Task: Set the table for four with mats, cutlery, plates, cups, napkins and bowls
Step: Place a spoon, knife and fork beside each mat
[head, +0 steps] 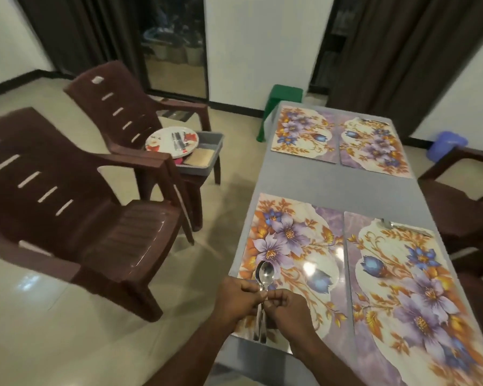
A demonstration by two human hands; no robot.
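at about 6 o'clock the person's left hand (239, 298) and right hand (286, 307) meet over the near mat (296, 263), both curled round a small bundle of spoons (264, 277). the bowls point to 12 o'clock, the handles drop below the hands toward the table (343, 188) edge. a second mat (407, 291) lies just beside at 3 o'clock, with cutlery (402, 226) at its far edge. two more mats (304, 132) sit at 12 to 1 o'clock at the far end. a brown chair (76, 201) stands at 9 o'clock. at 11 o'clock another chair (117, 107) bears a grey tray (209, 146) with plates (162, 140) resting on its rim, and more cutlery lies on the plates.
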